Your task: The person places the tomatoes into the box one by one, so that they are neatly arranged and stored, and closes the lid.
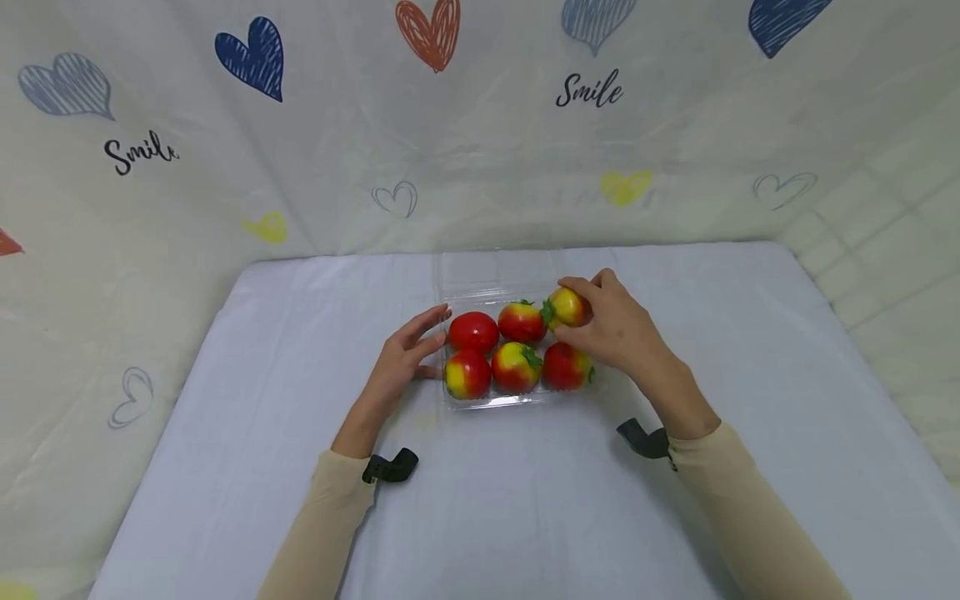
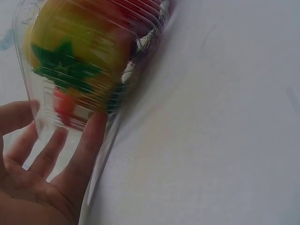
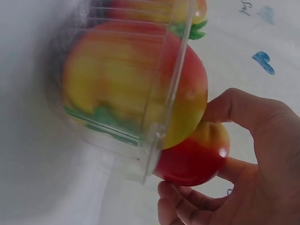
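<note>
A clear plastic clamshell box point(image 1: 491, 402) holds several red-and-yellow imitation fruits with green leafy tops, including one fruit point(image 1: 517, 367) at the front middle. My right hand point(image 1: 618, 329) grips another such fruit point(image 1: 567, 307) between thumb and fingers at the box's back right corner. The right wrist view has this held fruit point(image 3: 194, 159) partly behind the box wall and a nearer fruit. At the box's left end is my left hand point(image 1: 397, 354), its spread fingers touching the wall. Seen from the left wrist, that hand's fingertips point(image 2: 96, 123) rest against the ribbed plastic.
The box's transparent lid point(image 1: 491, 268) stands open at the back, near the table's far edge. A white cloth covers the table point(image 1: 480, 508). Behind it hangs a pale curtain point(image 1: 495, 125) printed with hearts and words. Black straps point(image 1: 393, 467) sit on both wrists.
</note>
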The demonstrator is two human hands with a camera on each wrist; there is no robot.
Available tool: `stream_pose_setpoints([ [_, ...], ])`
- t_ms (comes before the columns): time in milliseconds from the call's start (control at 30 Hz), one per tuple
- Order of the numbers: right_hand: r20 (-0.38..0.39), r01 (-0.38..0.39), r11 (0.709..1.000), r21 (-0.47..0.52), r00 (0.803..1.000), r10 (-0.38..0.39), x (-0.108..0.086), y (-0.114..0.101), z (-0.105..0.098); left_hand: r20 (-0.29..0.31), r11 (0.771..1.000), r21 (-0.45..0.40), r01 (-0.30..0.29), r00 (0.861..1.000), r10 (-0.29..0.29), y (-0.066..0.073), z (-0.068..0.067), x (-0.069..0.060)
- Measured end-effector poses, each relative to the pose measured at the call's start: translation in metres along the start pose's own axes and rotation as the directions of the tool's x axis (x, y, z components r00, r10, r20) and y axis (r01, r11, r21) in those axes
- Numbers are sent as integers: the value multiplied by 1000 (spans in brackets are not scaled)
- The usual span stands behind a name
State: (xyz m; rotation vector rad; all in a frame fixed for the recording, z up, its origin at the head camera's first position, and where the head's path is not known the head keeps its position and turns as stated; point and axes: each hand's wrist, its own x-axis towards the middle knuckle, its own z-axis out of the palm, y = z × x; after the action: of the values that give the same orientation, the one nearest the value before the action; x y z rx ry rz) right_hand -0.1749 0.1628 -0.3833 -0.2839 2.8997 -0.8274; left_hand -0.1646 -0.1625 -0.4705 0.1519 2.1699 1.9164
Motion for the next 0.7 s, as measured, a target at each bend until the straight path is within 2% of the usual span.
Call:
stream_pose_setpoints([
  [367,65,-6,999,-38,998,9,10,-7,1,-9,1000,-8,9,1000,-9,1,-2,0],
  [533,94,18,989,-149,996,-4,13,-14,9,-13,1000,-20,24,1000,-24,3,0,0],
  [700,63,24,970,-243,998,-9,14,-13,11,-6,999,-24,36,999,-36,3,0,0],
])
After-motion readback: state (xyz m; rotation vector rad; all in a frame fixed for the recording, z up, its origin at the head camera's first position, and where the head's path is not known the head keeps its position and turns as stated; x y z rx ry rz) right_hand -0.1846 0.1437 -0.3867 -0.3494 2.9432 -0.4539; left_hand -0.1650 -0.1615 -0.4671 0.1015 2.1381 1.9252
